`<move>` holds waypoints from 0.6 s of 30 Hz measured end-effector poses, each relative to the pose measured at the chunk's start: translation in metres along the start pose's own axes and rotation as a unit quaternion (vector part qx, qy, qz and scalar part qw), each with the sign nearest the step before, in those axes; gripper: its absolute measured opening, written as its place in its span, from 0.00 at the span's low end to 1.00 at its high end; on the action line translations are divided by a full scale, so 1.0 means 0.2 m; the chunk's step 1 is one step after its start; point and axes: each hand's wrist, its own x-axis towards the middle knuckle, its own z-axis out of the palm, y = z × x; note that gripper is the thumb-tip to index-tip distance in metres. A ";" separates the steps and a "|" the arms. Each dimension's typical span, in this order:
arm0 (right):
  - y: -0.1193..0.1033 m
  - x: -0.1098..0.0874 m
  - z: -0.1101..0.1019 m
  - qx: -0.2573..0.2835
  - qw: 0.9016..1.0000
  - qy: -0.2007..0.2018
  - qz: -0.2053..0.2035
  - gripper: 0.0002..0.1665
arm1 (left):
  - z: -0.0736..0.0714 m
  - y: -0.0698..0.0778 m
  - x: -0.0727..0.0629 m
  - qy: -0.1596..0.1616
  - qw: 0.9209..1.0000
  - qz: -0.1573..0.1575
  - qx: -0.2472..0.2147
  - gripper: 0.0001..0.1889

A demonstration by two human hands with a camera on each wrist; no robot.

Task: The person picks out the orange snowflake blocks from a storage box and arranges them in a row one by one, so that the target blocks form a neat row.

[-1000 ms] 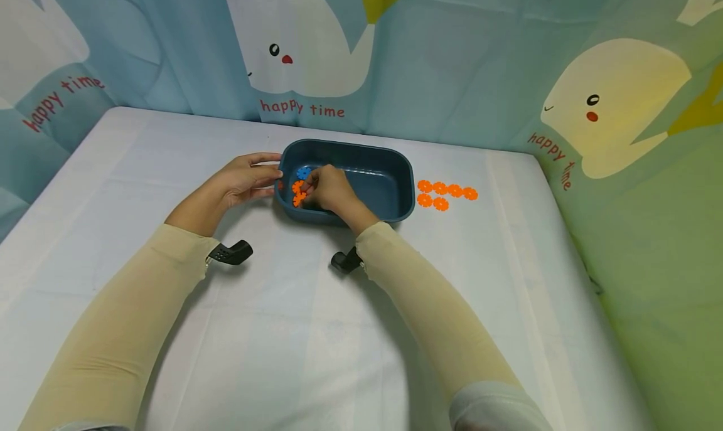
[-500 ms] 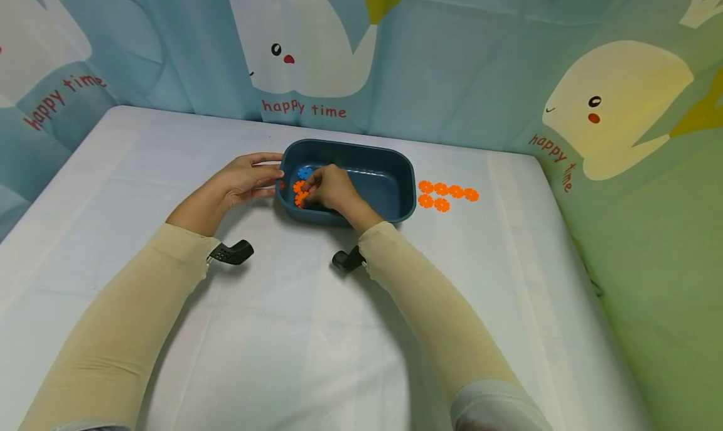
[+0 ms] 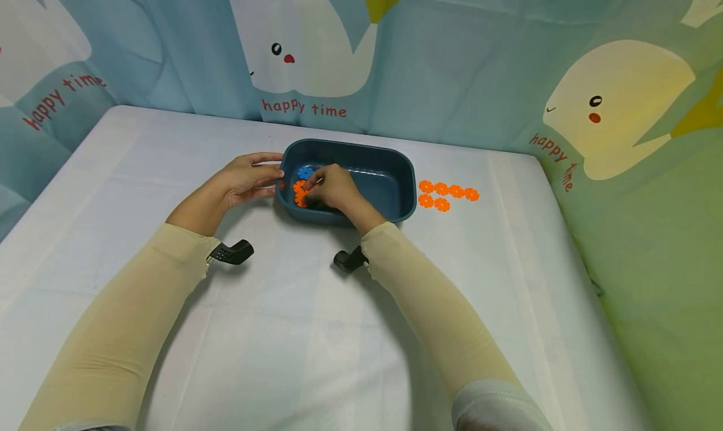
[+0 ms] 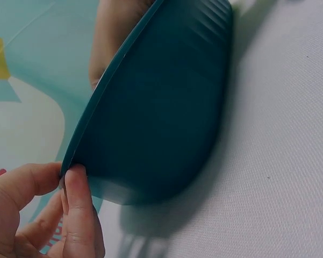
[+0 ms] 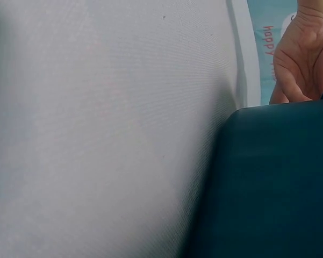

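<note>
A dark blue plastic tub (image 3: 403, 180) sits toward the back of the table. My left hand (image 3: 248, 179) pinches its left rim between thumb and fingers, as the left wrist view shows at the tub's edge (image 4: 145, 113). Inside, at the left end, lie orange notched discs (image 3: 299, 196) and a blue notched disc (image 3: 305, 172). My right hand (image 3: 337, 187) reaches into the tub over its near wall, fingers curled and fingertips right at the orange discs. Whether it pinches one I cannot tell. The right wrist view shows only the tub's outside (image 5: 274, 177) and the left hand (image 5: 306, 59).
Several orange notched discs (image 3: 442, 189) lie flat in two rows on the white tablecloth (image 3: 271, 356), just right of the tub. A curtain (image 3: 452, 61) with whale prints hangs behind the table and along its right side. A small black camera is strapped to each wrist.
The right hand stays inside the tub, its fingers shifting slightly at the orange discs, which move a little. The left hand and the tub hold still.
</note>
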 end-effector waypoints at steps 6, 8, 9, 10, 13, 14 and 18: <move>0.01 0.00 -0.01 0.022 1.000 -0.007 0.007 0.06 | 0.00 0.00 0.00 0.001 1.000 -0.002 0.003 0.30; 0.01 0.00 -0.01 0.035 0.999 -0.011 0.012 0.06 | 0.00 0.00 0.00 0.002 1.000 -0.002 0.003 0.30; 0.01 0.00 -0.01 0.042 0.999 -0.014 0.012 0.07 | 0.00 0.00 0.00 0.002 1.000 -0.002 0.002 0.30; 0.01 0.00 -0.01 0.048 0.999 -0.016 0.014 0.07 | 0.00 0.00 0.00 0.002 1.000 -0.002 0.002 0.30; 0.02 0.00 -0.02 0.068 0.997 -0.024 0.020 0.09 | 0.00 0.00 0.00 0.002 1.000 -0.003 0.001 0.30; 0.02 0.00 -0.02 0.073 0.997 -0.026 0.022 0.09 | 0.00 0.00 0.00 0.002 1.000 -0.002 0.000 0.30; 0.03 0.00 -0.03 0.084 0.996 -0.030 0.022 0.10 | 0.00 0.00 0.00 -0.001 1.000 -0.002 0.001 0.30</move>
